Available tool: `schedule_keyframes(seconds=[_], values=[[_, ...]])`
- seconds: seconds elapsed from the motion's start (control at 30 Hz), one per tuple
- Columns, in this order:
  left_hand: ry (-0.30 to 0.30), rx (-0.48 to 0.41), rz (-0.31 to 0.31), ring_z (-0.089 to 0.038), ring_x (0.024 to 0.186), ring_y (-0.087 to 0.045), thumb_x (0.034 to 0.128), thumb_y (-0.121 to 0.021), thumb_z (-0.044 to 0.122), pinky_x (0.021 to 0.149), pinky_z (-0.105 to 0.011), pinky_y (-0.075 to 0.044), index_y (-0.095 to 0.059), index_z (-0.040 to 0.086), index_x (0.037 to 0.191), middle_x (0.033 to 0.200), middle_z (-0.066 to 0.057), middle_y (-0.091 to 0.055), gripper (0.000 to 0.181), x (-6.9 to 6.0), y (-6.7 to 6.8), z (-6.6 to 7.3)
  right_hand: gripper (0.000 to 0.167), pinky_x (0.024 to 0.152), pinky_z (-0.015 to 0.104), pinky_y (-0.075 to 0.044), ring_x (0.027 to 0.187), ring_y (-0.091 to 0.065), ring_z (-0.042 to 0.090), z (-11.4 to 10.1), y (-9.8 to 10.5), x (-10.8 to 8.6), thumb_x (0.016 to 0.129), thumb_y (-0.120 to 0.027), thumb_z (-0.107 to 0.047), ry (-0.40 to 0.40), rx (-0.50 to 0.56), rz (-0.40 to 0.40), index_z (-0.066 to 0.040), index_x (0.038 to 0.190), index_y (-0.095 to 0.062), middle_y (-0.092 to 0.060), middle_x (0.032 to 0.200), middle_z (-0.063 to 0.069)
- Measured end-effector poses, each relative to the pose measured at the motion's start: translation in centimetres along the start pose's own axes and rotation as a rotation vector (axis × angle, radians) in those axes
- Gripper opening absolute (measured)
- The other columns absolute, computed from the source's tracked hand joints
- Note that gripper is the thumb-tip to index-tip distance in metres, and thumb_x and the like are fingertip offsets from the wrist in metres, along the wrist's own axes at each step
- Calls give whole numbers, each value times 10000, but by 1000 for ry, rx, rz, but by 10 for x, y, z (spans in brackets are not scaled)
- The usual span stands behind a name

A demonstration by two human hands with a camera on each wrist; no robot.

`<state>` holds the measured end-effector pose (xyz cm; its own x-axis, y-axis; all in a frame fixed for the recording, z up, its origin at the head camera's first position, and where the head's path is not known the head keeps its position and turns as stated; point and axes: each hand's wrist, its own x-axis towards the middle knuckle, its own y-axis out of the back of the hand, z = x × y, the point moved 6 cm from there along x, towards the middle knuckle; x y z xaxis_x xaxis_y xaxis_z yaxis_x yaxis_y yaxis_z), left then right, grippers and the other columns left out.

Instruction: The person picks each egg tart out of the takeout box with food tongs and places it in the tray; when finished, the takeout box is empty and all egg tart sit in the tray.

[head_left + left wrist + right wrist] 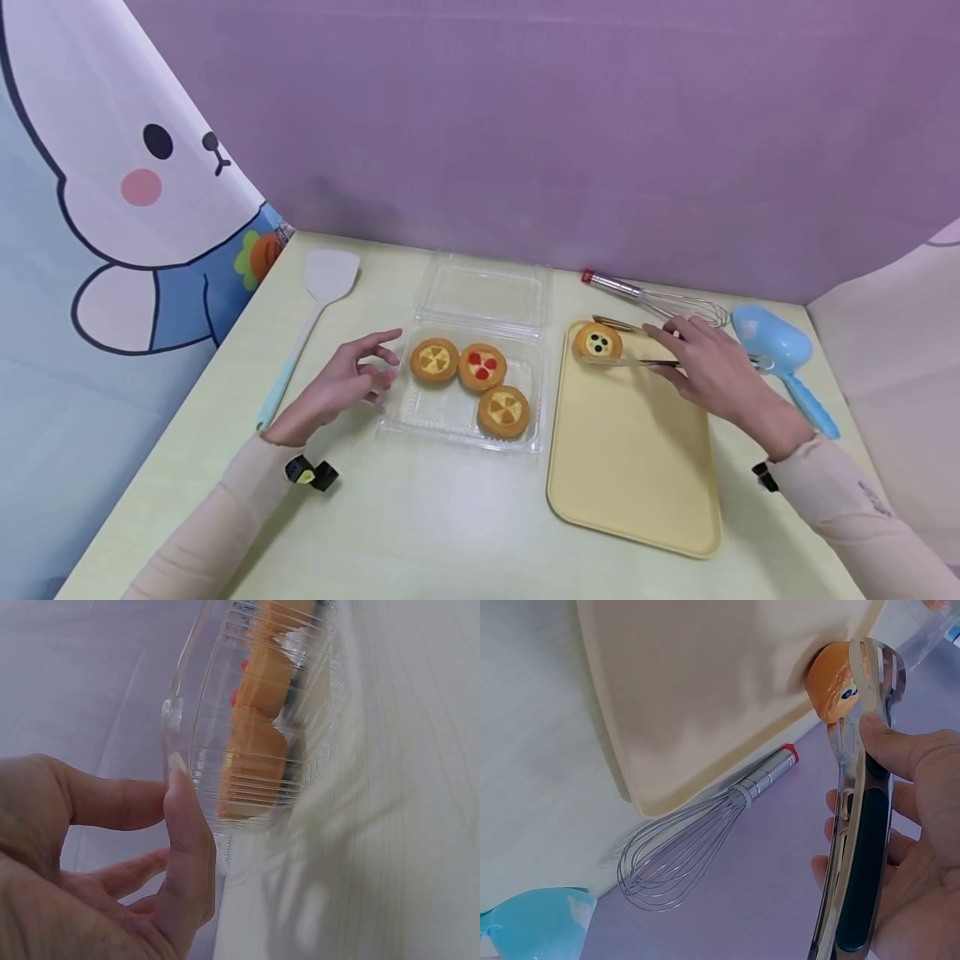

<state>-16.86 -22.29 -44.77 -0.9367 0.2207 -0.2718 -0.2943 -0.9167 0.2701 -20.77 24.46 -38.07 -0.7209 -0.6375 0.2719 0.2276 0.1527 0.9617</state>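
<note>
The tart (597,342) is at the tray's (630,467) far left corner, resting or slightly raised, one cannot tell. It lies left of the right hand (708,364), the nearer one, which grips the tongs (866,862); their long axis points leftward, a slotted end on either side of the tart. It is round and golden brown, its pale top dotted dark blue. The left hand (341,385), fingers apart and loosely bent, is beside the clear box (442,421) of three tarts (482,367). A whisk (636,293) lies beyond the tray.
</note>
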Motion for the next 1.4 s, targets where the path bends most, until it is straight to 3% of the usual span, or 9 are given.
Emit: schedule_keyframes(seconds=[0.2, 0.87, 1.4], values=[[-7, -11, -5, -146, 729, -616, 953, -584, -42, 622, -288, -599, -337, 69, 1626, 1285, -260, -526, 725, 1, -1, 0, 545, 661, 466, -529, 890, -609, 298, -1, -1, 1, 840, -850, -217, 9, 5, 2, -68, 1335, -677, -657, 1046, 123], [-6, -21, -4, -164, 722, -614, 940, -576, -59, 619, -289, -598, -340, 62, 1623, 1281, -267, -520, 732, 1, -1, 1, 594, 743, 497, -502, 992, -609, 339, 0, -1, 0, 825, -874, -168, -42, 12, -2, -78, 1372, -661, -647, 1116, 133], [0, -22, -5, -173, 738, -618, 941, -576, -55, 629, -296, -603, -340, 75, 1625, 1279, -256, -525, 736, 0, 0, 0, 606, 738, 457, -470, 1006, -603, 332, -8, 14, -1, 822, -874, -148, -13, 7, 36, -88, 1384, -655, -650, 1135, 135]])
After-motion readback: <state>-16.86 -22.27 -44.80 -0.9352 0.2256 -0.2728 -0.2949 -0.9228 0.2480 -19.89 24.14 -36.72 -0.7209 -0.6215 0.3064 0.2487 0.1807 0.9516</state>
